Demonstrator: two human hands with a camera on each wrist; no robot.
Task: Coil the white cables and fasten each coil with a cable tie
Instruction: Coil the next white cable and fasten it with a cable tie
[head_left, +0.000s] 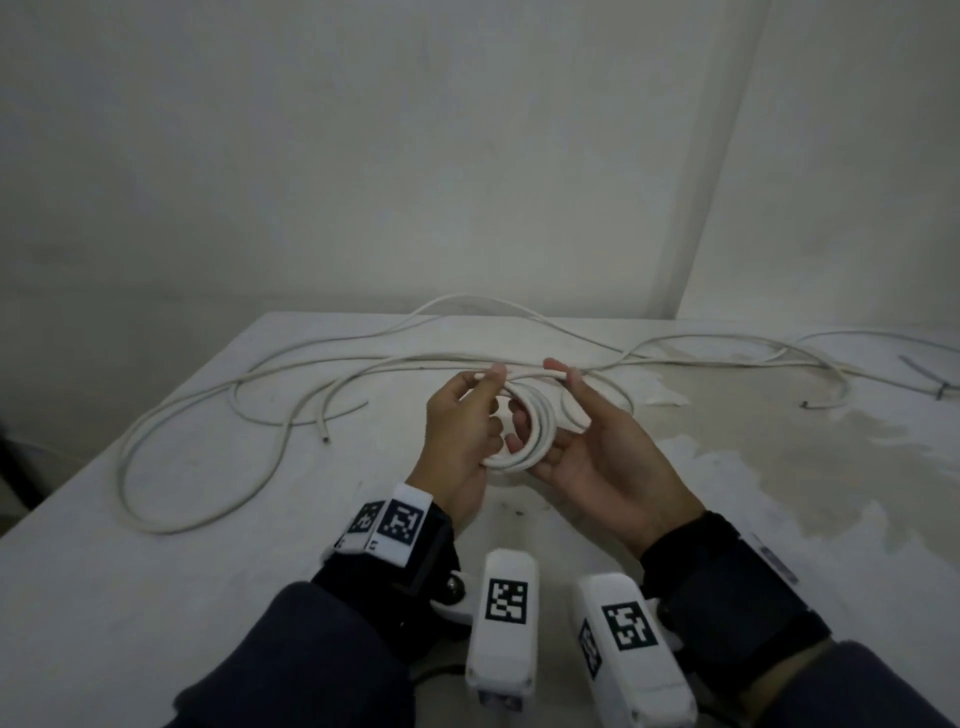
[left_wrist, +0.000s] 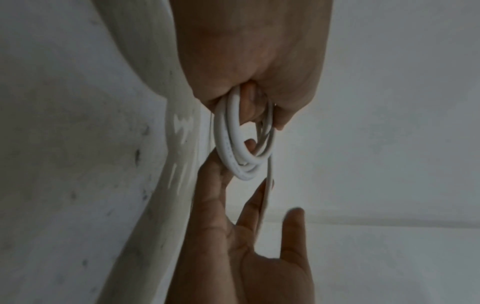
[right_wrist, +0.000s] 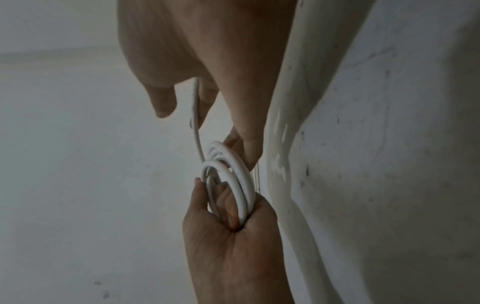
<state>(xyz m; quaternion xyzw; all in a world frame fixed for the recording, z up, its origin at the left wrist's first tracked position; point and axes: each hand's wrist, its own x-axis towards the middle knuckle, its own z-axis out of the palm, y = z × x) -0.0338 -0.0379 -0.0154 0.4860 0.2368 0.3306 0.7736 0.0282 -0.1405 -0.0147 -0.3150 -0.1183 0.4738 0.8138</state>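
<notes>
While the left hand (head_left: 460, 426) is gripping the small coil (head_left: 524, 436) above the table (head_left: 156, 597), the right hand (head_left: 597, 457) is pinching the loose cable (head_left: 530, 370) beside it; each turn wants laying flat, same size, without twisting.

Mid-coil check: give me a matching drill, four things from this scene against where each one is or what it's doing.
1. left hand
2. right hand
3. cable tie
4. loose cable end

a. lying at the table's far right
b. gripping the coil
c. guiding the next strand onto the coil
d. lying on the table to the left of the hands

Pairs: 1-b, 2-c, 3-a, 4-d
</notes>
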